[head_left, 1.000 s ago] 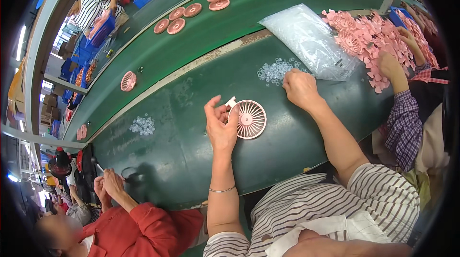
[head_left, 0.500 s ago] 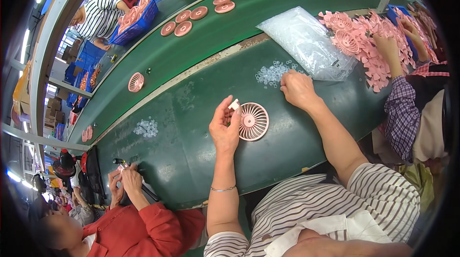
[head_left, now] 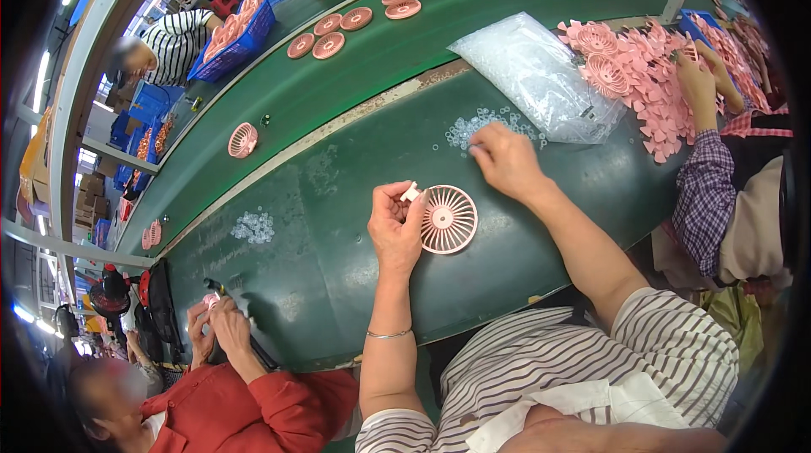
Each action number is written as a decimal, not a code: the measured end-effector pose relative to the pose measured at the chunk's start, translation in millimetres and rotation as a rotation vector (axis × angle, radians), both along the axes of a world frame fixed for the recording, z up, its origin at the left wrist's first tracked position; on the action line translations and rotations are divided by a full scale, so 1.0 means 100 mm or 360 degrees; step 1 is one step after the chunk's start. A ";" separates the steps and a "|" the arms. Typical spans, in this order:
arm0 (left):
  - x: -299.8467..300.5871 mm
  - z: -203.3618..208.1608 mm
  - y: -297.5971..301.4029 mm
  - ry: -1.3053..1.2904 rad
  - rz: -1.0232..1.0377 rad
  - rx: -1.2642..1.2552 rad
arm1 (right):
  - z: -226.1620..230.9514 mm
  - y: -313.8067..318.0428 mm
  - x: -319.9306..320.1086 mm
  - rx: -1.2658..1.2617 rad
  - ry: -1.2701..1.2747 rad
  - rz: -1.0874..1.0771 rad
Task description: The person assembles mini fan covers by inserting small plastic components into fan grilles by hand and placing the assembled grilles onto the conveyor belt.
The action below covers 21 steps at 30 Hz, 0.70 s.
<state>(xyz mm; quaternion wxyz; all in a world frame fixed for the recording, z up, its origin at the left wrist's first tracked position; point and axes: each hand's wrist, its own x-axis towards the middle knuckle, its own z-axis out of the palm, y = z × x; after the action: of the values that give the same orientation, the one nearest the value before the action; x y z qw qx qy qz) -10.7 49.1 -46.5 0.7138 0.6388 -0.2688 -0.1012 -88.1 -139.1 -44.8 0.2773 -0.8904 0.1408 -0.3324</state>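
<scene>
My left hand point(head_left: 394, 229) pinches a small white plastic part point(head_left: 410, 193) between thumb and fingers. Right beside that thumb, a round pink fan grille point(head_left: 459, 229) with radial slats lies on the green work table. My right hand point(head_left: 509, 164) is closed, fingertips together, just on the near side of a loose pile of small clear rings point(head_left: 481, 126). Whatever those fingertips hold, if anything, is too small to make out. One clear ring point(head_left: 435, 147) lies apart, left of the pile.
A clear bag of small parts point(head_left: 536, 73) lies beyond my right hand. Pink blades point(head_left: 655, 106) are heaped at right, by a co-worker's hands point(head_left: 701, 81). Another clear heap point(head_left: 253, 227) and a red-sleeved co-worker's hands point(head_left: 224, 326) are at left. A green belt point(head_left: 338, 90) carries pink grilles point(head_left: 329, 45).
My right hand has drawn back from the ring pile, leftward and a little nearer, with its fingers together. My left hand still holds the white part in nearly the same place.
</scene>
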 end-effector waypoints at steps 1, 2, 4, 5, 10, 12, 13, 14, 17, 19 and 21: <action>-0.02 0.00 -0.01 0.0005 -0.0034 0.0007 | 0.00 0.06 0.02 -0.0092 0.0024 0.0060; -0.01 0.01 -0.03 0.0004 -0.0069 0.0010 | -0.03 0.12 0.08 -0.0122 -0.0009 0.0123; 0.00 -0.03 -0.01 0.0055 -0.0116 0.0036 | -0.05 0.23 0.24 -0.0165 -0.0027 0.0220; 0.01 -0.03 0.01 0.0049 -0.0087 0.0018 | -0.06 0.26 0.31 -0.0214 0.0067 0.0211; 0.05 -0.01 0.05 0.0124 -0.0093 -0.0117 | -0.10 0.21 0.66 -0.0490 0.0354 0.0137; 0.09 -0.01 0.07 0.0101 -0.0043 -0.0133 | -0.12 0.22 0.70 -0.0528 0.0349 0.0165; 0.09 0.00 0.07 0.0117 -0.0048 -0.0152 | -0.12 0.22 0.68 -0.0547 0.0360 0.0161; 0.09 0.01 0.08 0.0131 -0.0055 -0.0171 | -0.13 0.22 0.67 -0.0575 0.0301 0.0158; 0.06 0.05 0.08 0.0127 -0.0066 -0.0147 | -0.09 0.22 0.64 -0.0589 0.0262 0.0114; -0.02 0.10 0.04 0.0059 -0.0075 -0.0112 | -0.07 0.21 0.56 -0.0586 0.0238 0.0068; -0.02 0.03 0.03 -0.0016 -0.0078 -0.0010 | -0.07 0.16 0.48 -0.0421 0.0181 0.0079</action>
<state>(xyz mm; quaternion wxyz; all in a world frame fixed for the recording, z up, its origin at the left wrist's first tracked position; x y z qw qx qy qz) -12.4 52.4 -43.7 0.7116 0.6303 -0.2883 -0.1148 -40.0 -122.8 -51.8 0.1572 -0.9398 0.0890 -0.2902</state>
